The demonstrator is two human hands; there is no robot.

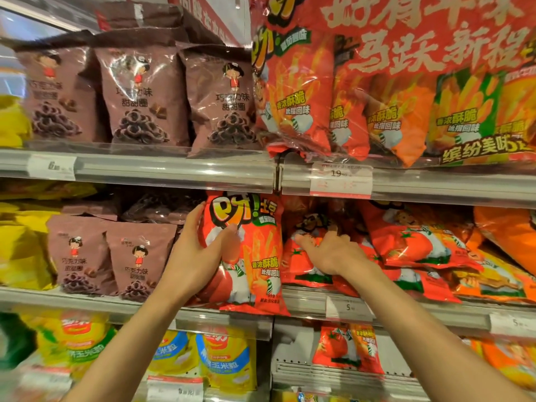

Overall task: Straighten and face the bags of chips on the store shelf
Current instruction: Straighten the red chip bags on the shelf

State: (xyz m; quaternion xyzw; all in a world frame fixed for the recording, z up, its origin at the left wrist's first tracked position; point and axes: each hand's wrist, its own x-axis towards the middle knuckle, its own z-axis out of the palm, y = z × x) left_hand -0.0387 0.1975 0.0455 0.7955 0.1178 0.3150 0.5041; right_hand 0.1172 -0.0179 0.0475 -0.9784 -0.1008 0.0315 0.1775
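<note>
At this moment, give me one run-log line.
stage: facing middle shelf | left hand: grips upright red bag | right hand: rests on slumped red bags | status: unfinished

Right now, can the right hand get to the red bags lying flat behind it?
Probably yes. The right hand already rests on the flat red bags on the middle shelf, with nothing between them. The left hand holds the upright red bag off to the side, out of the way.
</note>
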